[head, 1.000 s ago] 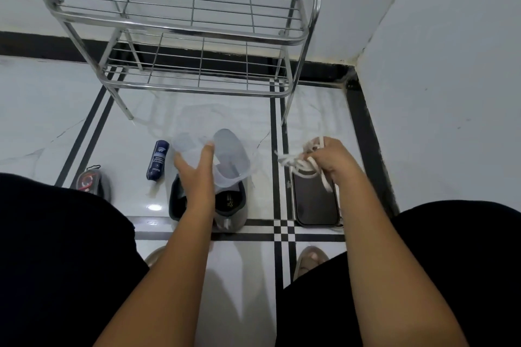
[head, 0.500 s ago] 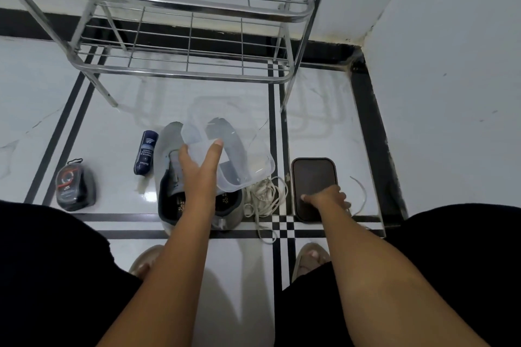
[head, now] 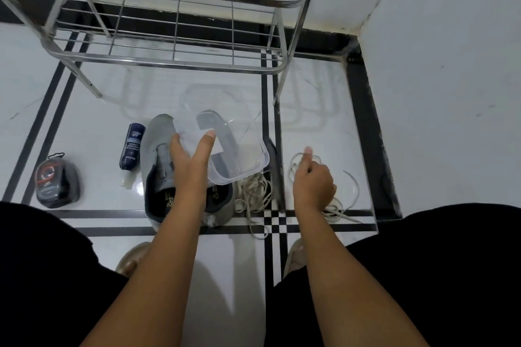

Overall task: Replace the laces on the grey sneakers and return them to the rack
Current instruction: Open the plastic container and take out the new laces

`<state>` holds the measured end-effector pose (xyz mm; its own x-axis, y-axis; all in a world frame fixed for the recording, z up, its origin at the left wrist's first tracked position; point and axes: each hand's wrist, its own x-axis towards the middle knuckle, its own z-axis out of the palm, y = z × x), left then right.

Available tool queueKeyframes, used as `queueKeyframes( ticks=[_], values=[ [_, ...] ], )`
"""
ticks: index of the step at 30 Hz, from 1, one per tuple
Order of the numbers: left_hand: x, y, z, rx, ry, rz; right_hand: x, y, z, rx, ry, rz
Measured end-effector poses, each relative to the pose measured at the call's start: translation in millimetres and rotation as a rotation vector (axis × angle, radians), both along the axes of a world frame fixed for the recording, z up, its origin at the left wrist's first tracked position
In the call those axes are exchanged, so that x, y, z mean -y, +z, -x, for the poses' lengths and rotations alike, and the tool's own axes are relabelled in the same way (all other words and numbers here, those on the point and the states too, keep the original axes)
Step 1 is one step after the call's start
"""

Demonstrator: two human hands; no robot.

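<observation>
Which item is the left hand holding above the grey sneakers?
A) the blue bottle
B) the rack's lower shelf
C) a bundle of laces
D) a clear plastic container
D: the left hand grips the clear plastic container by its rim, over the grey sneakers.

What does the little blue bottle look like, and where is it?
Find the metal rack. On the white floor in front of it lie grey sneakers. The bottle lies just left of them: slim, dark blue, white lettering, unlike the squat black pouch farther left.
</observation>
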<state>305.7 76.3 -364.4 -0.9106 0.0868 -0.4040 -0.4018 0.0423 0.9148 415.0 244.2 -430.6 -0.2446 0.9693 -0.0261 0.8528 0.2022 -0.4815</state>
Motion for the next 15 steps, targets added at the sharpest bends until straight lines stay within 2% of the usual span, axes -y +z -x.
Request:
queueKeyframes(
  ticks=[1, 3, 7, 11, 15],
  values=[
    [-0.9, -0.2, -0.1, 0.000, 0.003, -0.004, -7.6, -3.3, -4.1, -0.041, -0.129, 0.034],
    [-1.5, -0.2, -0.7, 0.003, 0.010, -0.021, -24.1, -16.6, -20.9, 0.017, -0.342, 0.159],
    [-1.5, -5.6, -4.3, 0.002, -0.030, -0.023, -28.0, -35.0, -44.9, 0.185, -0.502, 0.591],
    [0.7, -15.2, -7.0, 0.032, -0.076, -0.028, -33.5, -51.7, -29.8, 0.199, -0.359, 0.638],
    [-2.0, -19.2, -9.6, 0.048, -0.093, -0.025, -41.8, -78.2, -16.1, 0.338, 0.002, 0.443]
  ],
)
